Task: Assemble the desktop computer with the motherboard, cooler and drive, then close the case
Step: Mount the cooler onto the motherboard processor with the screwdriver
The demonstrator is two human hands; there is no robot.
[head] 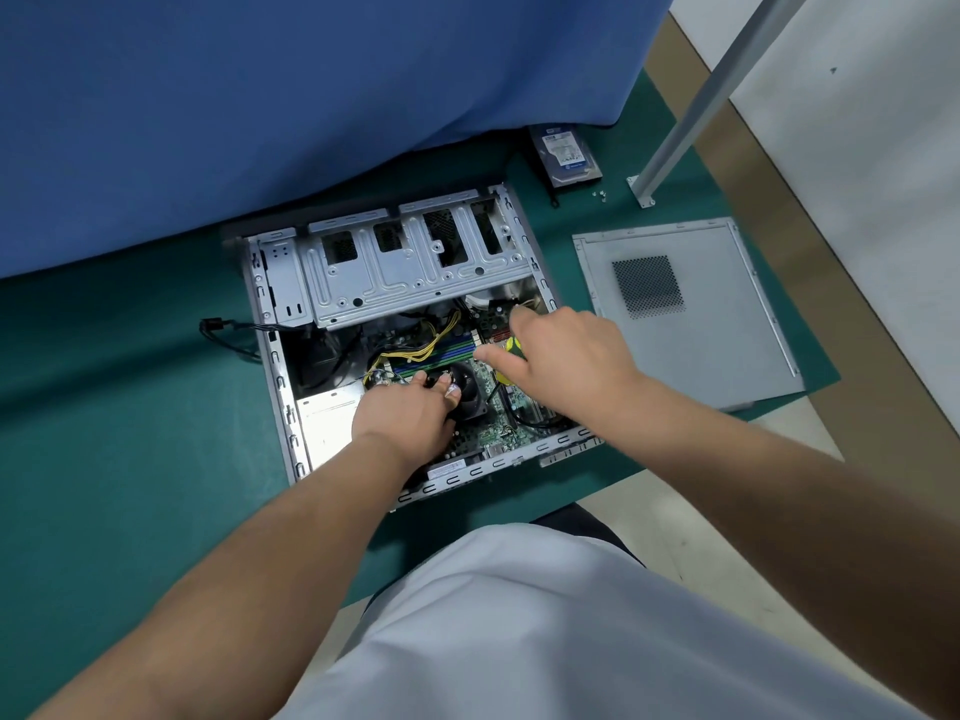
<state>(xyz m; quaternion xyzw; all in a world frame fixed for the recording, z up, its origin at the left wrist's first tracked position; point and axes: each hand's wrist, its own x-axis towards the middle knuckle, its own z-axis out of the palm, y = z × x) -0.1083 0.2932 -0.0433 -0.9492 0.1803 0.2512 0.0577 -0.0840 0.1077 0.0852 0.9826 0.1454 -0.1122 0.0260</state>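
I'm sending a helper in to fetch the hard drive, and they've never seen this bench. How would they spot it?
Start at the open computer case lying on the green mat. Look past its far right corner, by the edge of the blue cloth: the hard drive lies flat there. It is a small dark slab with a blue and white label, unlike the large grey side panel nearer the person.

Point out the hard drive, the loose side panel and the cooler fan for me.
hard drive (567, 154): head view, on its labelled top.
side panel (691, 324): head view, bare metal beside the vent grille.
cooler fan (467, 383): head view, on its dark hub.
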